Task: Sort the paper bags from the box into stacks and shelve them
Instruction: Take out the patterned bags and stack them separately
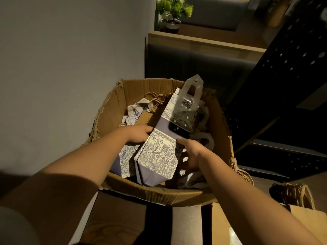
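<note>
Down low and nearest to me, a brown kraft bag (pixel 307 225) with twisted cord handles lies flat outside the box, off to the right of my right hand (pixel 192 156). My two forearms reach forward into the torn cardboard box (pixel 113 106), and both hands meet on the same thing: a flat blue-and-white patterned paper bag (pixel 157 156) with an animal print and a plain blue band. My right grip is closed round the bag's right edge, thumb on top of the printed face and fingers curled under it. My left hand (pixel 139 134) takes the opposite, left edge, fingers tucked beneath the bag; I cannot tell how tightly they are pressed. The bag lies tilted between the two grips, its blue bottom end pointing back toward me.

Just left of and below my left grip, another blue-and-white bag (pixel 125 160) lies deeper in the box. Beyond my hands, a translucent plastic bag (pixel 189 103) with a cut-out handle rests on the far end of a similar patterned bag. Left of that are a brown paper bag (pixel 146 119) with cord handles and some crumpled white printed bags (pixel 135 111).

Past the box stands a dark cabinet with a wooden top (pixel 203 41), and a potted plant (pixel 173 13) with pale flowers sits on it.
</note>
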A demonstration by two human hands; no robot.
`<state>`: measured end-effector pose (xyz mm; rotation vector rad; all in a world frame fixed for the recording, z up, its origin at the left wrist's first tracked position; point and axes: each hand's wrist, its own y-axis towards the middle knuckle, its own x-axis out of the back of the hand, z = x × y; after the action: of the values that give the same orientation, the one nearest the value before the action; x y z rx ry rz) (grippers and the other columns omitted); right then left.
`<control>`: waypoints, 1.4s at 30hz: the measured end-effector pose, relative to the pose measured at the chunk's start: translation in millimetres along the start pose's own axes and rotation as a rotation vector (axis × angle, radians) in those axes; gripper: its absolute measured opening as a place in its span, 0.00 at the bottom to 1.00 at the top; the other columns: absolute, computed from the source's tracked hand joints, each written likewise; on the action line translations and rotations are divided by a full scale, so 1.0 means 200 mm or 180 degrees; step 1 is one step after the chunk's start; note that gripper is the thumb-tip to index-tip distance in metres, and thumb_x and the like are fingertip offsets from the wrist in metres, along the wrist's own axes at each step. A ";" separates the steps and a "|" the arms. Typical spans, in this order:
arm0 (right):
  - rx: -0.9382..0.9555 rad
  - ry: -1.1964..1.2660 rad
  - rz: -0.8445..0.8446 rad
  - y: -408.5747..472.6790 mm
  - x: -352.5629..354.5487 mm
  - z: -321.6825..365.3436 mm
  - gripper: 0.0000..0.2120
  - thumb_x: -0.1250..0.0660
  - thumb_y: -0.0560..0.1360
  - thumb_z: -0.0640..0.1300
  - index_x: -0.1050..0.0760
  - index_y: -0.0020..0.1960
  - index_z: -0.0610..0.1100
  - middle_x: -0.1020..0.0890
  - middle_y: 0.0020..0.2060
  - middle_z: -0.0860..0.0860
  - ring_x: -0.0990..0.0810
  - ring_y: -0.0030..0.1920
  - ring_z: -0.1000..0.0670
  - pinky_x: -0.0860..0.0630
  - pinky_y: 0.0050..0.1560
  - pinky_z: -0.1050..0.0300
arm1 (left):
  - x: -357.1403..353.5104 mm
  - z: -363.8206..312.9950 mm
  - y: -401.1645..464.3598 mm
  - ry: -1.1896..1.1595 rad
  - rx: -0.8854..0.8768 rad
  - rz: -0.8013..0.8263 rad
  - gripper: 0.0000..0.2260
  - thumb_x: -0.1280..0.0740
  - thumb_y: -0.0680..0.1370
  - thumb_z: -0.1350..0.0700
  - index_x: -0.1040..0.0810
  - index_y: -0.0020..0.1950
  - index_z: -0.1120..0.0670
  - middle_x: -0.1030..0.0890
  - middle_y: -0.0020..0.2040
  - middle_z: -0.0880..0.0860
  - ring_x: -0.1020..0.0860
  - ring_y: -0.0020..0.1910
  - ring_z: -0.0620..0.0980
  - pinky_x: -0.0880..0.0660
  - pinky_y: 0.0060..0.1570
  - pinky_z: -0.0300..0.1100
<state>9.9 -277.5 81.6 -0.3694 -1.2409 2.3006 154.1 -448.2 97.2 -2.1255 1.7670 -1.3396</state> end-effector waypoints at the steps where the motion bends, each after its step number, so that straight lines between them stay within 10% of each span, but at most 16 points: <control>1: 0.0051 -0.0013 -0.0017 -0.02 0.00 0.00 0.24 0.32 0.72 0.58 0.31 0.60 0.45 0.29 0.56 0.44 0.25 0.47 0.40 0.24 0.47 0.48 | 0.01 -0.02 -0.02 -0.0032 -0.0022 0.0082 0.22 0.30 0.77 0.54 0.28 0.71 0.50 0.27 0.69 0.48 0.29 0.67 0.51 0.34 0.69 0.50; 4: 0.0214 -0.0172 -0.0034 -0.04 0.02 0.03 0.39 0.29 0.64 0.62 0.31 0.69 0.43 0.29 0.60 0.45 0.26 0.60 0.40 0.28 0.62 0.41 | 0.07 -0.08 -0.07 0.0015 -0.0074 0.0082 0.18 0.32 0.78 0.56 0.26 0.68 0.49 0.25 0.66 0.47 0.28 0.64 0.49 0.33 0.68 0.50; 11: 0.1277 0.0344 0.0625 -0.33 0.01 0.12 0.17 0.42 0.82 0.44 0.31 0.70 0.42 0.20 0.58 0.44 0.20 0.57 0.43 0.25 0.56 0.47 | 0.26 -0.17 -0.24 -0.0059 -0.0022 -0.0682 0.12 0.35 0.79 0.58 0.22 0.60 0.47 0.21 0.59 0.51 0.24 0.56 0.51 0.29 0.62 0.52; 16: 0.2050 0.0661 0.0779 -0.52 0.05 0.17 0.13 0.44 0.83 0.41 0.28 0.63 0.50 0.17 0.54 0.46 0.17 0.54 0.44 0.22 0.52 0.47 | 0.32 -0.30 -0.35 -0.0216 0.0027 -0.1391 0.21 0.39 0.81 0.61 0.33 0.74 0.52 0.31 0.73 0.55 0.29 0.65 0.54 0.31 0.56 0.43; 20: 0.2498 0.0944 0.0768 -0.62 0.12 0.17 0.16 0.42 0.82 0.40 0.30 0.68 0.49 0.18 0.57 0.45 0.19 0.55 0.43 0.23 0.55 0.45 | 0.31 -0.34 -0.42 -0.1279 -0.0208 -0.1816 0.11 0.38 0.79 0.59 0.25 0.56 0.45 0.21 0.59 0.58 0.21 0.54 0.56 0.25 0.55 0.51; 24: 0.2479 0.1156 0.0901 -0.71 0.16 0.15 0.16 0.43 0.81 0.39 0.29 0.67 0.48 0.18 0.56 0.45 0.19 0.55 0.43 0.24 0.55 0.46 | 0.22 -0.43 -0.47 -0.2237 -0.0477 -0.1837 0.10 0.40 0.81 0.63 0.27 0.60 0.53 0.20 0.50 0.57 0.20 0.47 0.55 0.23 0.49 0.51; 33: 0.2816 0.1035 0.0445 -0.84 0.16 0.08 0.15 0.44 0.81 0.36 0.28 0.65 0.45 0.17 0.55 0.48 0.17 0.53 0.47 0.22 0.50 0.53 | -0.20 -0.70 -0.68 -0.2854 -0.1257 -0.2130 0.10 0.43 0.83 0.62 0.28 0.55 0.48 0.20 0.56 0.53 0.20 0.56 0.54 0.25 0.58 0.56; 39: 0.3468 0.0546 0.0167 -0.94 0.13 -0.01 0.21 0.39 0.79 0.35 0.35 0.69 0.50 0.22 0.61 0.49 0.20 0.58 0.49 0.22 0.56 0.53 | -0.37 -0.77 -0.78 -0.2862 -0.1348 -0.2525 0.35 0.36 0.76 0.37 0.46 0.78 0.44 0.39 0.78 0.49 0.39 0.76 0.50 0.41 0.74 0.54; 42: 0.3400 0.0415 0.0299 -0.98 0.16 -0.09 0.20 0.38 0.79 0.35 0.32 0.68 0.49 0.21 0.61 0.48 0.21 0.60 0.46 0.24 0.59 0.47 | -0.43 -0.72 -0.83 -0.2370 -0.1192 -0.2633 0.33 0.33 0.76 0.45 0.45 0.77 0.41 0.36 0.76 0.48 0.36 0.74 0.50 0.37 0.72 0.57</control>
<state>48.4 -157.1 235.1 -0.1693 0.1620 2.5793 191.8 -256.4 228.6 -3.1374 0.8943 -0.1050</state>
